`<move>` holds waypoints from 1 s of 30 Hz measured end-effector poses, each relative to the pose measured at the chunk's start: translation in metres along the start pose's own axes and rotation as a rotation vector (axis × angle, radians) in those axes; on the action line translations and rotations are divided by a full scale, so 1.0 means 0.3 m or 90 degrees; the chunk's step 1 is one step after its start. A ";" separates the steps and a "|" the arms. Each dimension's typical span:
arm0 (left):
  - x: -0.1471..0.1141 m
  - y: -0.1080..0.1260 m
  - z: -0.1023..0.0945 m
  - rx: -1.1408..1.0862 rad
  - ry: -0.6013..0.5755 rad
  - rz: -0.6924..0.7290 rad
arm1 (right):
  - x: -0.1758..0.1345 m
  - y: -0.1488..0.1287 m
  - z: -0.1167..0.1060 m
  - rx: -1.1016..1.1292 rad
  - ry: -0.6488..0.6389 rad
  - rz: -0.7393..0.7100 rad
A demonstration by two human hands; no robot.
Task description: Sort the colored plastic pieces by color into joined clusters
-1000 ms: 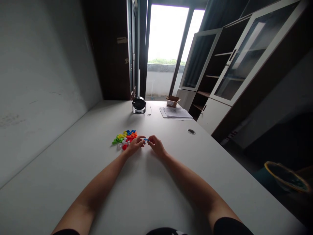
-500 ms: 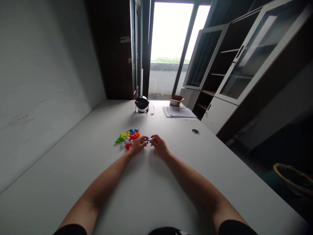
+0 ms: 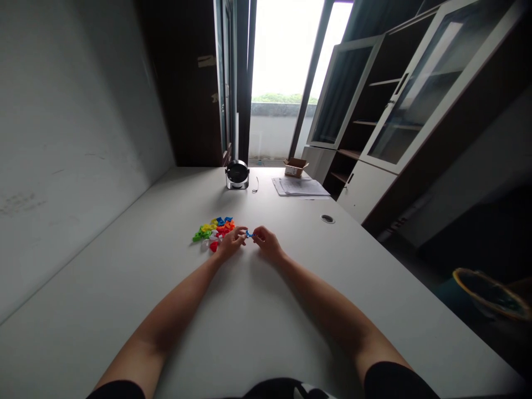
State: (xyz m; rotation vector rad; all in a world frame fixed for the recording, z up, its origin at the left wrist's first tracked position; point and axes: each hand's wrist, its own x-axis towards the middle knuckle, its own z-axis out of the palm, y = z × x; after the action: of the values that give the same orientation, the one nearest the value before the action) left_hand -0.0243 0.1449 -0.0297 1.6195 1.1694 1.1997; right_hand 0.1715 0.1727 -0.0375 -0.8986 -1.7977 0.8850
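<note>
blue piece (image 3: 250, 235), too small for me to make out clearly; fingers of left hand (image 3: 231, 243) and right hand (image 3: 268, 244) grasp it; the left partly hides the coloured pile (image 3: 215, 228).

Daylight comes from the window (image 3: 285, 50) beyond the table (image 3: 257, 338), its upper part washed out to white; soft shadows lie on the table beneath the arms (image 3: 178, 302). Pale glare streaks the glass door (image 3: 432, 91) right of the table; lower on that side, a yellow rim (image 3: 457, 274) is blurred in gloom, with wide-angle stretching.
</note>
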 end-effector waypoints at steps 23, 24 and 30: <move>-0.006 0.011 -0.015 0.010 -0.037 0.023 | 0.002 0.025 0.007 0.049 -0.024 0.039; -0.006 0.010 -0.015 0.008 -0.032 0.023 | 0.002 0.025 0.007 0.047 -0.022 0.038; 0.008 -0.009 -0.014 -0.025 -0.031 0.006 | -0.004 0.009 0.005 0.010 -0.012 0.020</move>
State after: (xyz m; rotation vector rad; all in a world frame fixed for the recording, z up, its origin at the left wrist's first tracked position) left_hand -0.0285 0.1481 -0.0307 1.6180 1.1021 1.1750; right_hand 0.1710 0.1728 -0.0408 -0.9136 -1.7949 0.9280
